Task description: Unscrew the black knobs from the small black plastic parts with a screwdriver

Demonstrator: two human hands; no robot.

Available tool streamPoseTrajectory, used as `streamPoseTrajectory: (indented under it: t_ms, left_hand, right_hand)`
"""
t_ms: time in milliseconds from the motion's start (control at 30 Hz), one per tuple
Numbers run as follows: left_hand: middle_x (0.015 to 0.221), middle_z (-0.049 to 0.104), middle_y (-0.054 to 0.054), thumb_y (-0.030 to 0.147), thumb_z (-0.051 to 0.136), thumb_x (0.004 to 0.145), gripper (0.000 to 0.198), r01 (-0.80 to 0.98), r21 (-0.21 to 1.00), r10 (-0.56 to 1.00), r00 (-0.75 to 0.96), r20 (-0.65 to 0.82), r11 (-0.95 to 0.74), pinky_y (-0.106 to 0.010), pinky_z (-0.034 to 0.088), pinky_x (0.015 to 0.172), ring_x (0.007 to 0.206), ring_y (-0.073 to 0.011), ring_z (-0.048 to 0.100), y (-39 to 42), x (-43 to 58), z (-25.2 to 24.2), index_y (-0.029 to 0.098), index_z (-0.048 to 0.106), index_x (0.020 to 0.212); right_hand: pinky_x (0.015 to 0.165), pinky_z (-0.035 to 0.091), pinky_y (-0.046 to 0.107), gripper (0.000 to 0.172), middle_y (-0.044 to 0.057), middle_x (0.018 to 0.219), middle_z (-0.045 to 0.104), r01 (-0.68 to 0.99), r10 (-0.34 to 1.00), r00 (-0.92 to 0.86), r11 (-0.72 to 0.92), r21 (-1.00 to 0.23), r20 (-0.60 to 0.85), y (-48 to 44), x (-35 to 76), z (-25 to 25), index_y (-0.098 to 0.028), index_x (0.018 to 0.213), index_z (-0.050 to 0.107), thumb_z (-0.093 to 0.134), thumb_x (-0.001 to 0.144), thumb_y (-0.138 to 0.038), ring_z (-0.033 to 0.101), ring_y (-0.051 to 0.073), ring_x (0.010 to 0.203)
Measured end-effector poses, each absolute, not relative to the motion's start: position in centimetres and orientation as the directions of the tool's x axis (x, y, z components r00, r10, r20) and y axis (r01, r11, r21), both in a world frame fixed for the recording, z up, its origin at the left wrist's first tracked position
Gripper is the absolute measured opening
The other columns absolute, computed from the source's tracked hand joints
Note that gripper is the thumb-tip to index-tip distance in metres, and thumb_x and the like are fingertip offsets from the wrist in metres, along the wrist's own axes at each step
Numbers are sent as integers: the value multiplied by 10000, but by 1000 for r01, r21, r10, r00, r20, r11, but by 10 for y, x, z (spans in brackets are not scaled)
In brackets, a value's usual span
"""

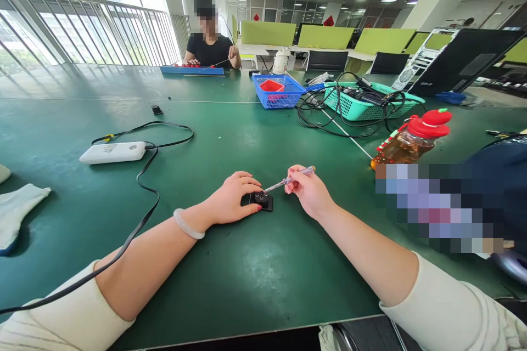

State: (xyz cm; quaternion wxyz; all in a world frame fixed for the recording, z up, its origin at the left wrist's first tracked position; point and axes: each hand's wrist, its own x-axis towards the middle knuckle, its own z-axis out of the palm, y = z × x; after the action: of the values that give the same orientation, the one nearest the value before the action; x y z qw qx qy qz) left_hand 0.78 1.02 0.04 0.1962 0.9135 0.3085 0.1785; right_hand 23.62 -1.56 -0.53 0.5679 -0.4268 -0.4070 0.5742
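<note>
On the green tabletop lies a small black part [267, 204], flat and squarish with a rounded raised middle. My left hand [235, 197] grips it from the left, thumb on the near side and fingers on the far side. In my right hand [309, 193] is a screwdriver [284, 181] with a clear handle, pinched between thumb and fingers. It slants down to the left, and its tip meets the top of the black part or sits just above it; I cannot tell which.
A white power bank [113, 153] with a black cable lies left. Ahead stand a blue basket [280, 100] and a teal basket [349, 109] with tangled cables. A red-lidded bottle [411, 140] stands right. Another person [211, 46] sits across the table.
</note>
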Motion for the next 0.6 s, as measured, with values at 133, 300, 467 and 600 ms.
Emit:
streamPoseTrajectory:
  t_ms: [133, 300, 467, 600]
  left_hand:
    - [1246, 683, -64, 393, 678, 833, 328, 518, 463, 656, 725, 208, -719, -493, 371, 1139, 1295, -307, 480, 11, 9, -1, 241, 714, 1122]
    - [1213, 698, -61, 392, 662, 841, 298, 544, 470, 689, 690, 220, -695, -509, 380, 1127, 1272, -312, 498, 11, 10, 0, 248, 726, 1095]
    - [1224, 694, -56, 404, 649, 849, 304, 567, 456, 703, 678, 215, -686, -507, 374, 1132, 1276, -310, 490, 11, 10, -1, 248, 724, 1098]
    - [1209, 701, -51, 388, 652, 848, 297, 580, 462, 722, 653, 229, -671, -503, 366, 1136, 1250, -297, 512, 13, 9, -3, 248, 722, 1101]
  right_hand:
    - [546, 395, 283, 321, -56, 496, 501, -292, 999, 42, -11, -956, -24, -15, 238, -5, -214, 670, 541, 778, 664, -430, 470, 109, 508]
    - [547, 387, 279, 297, -60, 472, 476, -221, 992, 127, 53, -974, 25, -13, 239, -5, -217, 644, 514, 736, 689, -408, 455, 108, 493]
    - [567, 395, 280, 282, -53, 508, 482, -54, 978, 93, 194, -980, 189, -18, 240, -4, -220, 669, 524, 665, 784, -436, 467, 117, 519]
    - [556, 378, 276, 251, -39, 575, 496, 206, 921, -31, 387, -899, 389, -28, 242, 3, -222, 699, 521, 574, 882, -387, 460, 122, 543]
